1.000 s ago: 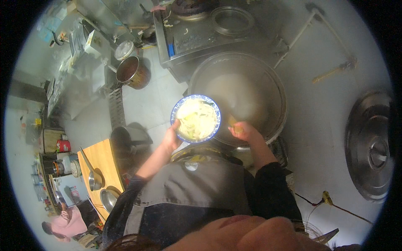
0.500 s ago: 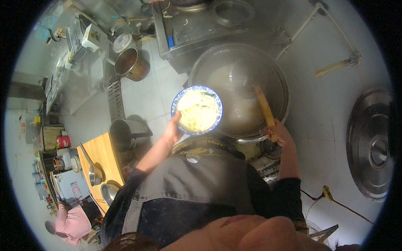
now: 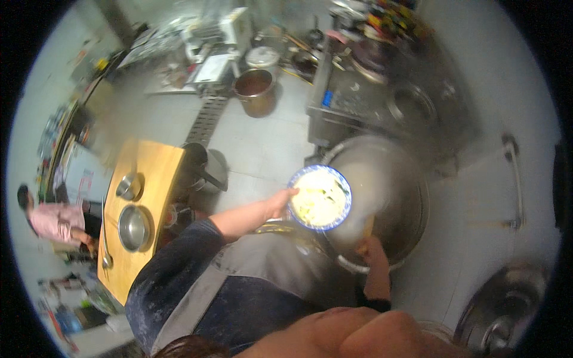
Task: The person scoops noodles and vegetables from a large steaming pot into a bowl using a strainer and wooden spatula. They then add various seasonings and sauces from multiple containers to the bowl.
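My left hand [image 3: 279,204] holds a blue-rimmed bowl [image 3: 320,198] of pale yellow food by its near edge, over the rim of a large steaming metal pot [image 3: 399,197]. Just below the bowl, my right hand [image 3: 375,253] grips a wooden handle [image 3: 367,230] whose far end dips into the pot. Steam hides what is inside the pot. My grey apron fills the lower middle of the view.
A wooden table [image 3: 138,209] at the left carries two metal bowls [image 3: 133,227]. A dark bin [image 3: 204,167] stands beside it. A brown pot [image 3: 255,90] sits on the floor farther off. A stainless counter [image 3: 382,95] lies behind the pot, a metal lid [image 3: 504,304] lower right. A person in pink [image 3: 51,218] stands far left.
The view has swung right and tilted, so the pot and bowl sit further right. My right hand has drawn back toward me with the wooden handle. The bowl stays over the pot's rim.
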`<state>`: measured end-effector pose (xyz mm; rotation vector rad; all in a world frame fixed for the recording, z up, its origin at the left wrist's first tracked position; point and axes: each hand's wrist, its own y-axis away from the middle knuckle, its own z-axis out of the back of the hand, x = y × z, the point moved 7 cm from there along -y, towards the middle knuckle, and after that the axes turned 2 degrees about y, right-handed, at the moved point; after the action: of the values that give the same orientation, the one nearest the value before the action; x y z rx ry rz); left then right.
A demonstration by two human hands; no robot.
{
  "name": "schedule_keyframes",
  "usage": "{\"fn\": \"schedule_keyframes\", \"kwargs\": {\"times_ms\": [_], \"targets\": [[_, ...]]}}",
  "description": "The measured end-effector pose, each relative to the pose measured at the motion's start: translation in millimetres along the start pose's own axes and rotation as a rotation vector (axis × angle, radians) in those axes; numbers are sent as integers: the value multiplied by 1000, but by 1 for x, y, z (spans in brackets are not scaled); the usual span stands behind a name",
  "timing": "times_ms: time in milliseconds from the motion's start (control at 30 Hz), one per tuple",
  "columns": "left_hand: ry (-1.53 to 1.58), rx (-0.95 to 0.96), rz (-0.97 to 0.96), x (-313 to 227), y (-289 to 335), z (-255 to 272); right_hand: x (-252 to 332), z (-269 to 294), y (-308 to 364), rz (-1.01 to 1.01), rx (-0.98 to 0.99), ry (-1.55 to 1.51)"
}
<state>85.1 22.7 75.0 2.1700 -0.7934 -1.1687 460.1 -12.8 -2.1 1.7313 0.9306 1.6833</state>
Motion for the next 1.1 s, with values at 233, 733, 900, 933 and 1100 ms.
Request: {"fn": "schedule_keyframes", "kwargs": {"times_ms": [233,733,900,933,1100], "targets": [[108,83,31,6,-1,2,-20,-45,-52,88,352,-770],[6,261,250,8,1,13,-1,-37,76,342,257,-963],[-167,228,161,-14,-1,7,-39,-76,181,410,-147,-543],[-191,244,177,-21,0,2,-35,-89,190,495,-138,-568],[-304,305,204,-61,5,-36,-25,-115,173,288,-166,-531]]}}
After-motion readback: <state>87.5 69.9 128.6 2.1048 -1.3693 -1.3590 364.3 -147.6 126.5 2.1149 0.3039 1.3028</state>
